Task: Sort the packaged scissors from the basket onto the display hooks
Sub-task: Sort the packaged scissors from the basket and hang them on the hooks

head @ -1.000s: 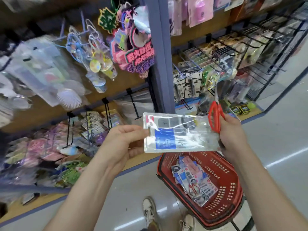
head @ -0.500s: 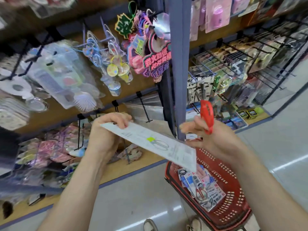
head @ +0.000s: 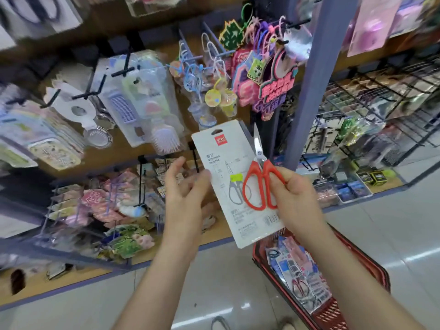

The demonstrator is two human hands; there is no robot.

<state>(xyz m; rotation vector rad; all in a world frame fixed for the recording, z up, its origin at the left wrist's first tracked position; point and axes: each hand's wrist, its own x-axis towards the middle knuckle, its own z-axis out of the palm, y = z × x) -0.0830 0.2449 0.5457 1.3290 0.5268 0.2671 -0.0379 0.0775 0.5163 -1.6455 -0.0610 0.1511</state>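
Observation:
A white scissors package card (head: pixel 223 148) stands upright in front of the shelves, its printed back towards me and its hang hole at the top. My right hand (head: pixel 295 201) grips red-handled scissors (head: pixel 256 186) against the card's right side, blades pointing up. My left hand (head: pixel 185 194) hovers at the card's left edge with relaxed, spread fingers; I cannot tell whether it touches the card. The red basket (head: pixel 371 265) sits on the floor at lower right with several packaged scissors (head: pixel 297 277) inside.
Black display hooks (head: pixel 92 91) jut out from the wooden shelf wall, most carrying combs, brushes and trinkets. A thin hook (head: pixel 140 182) stands out lower down, left of my hands. A blue upright post (head: pixel 309 91) rises behind the card. Wire racks (head: pixel 381 110) fill the right.
The card has swung from lying nearly flat to upright with its back facing me. My left hand has let go of it; my right hand now holds card and scissors together.

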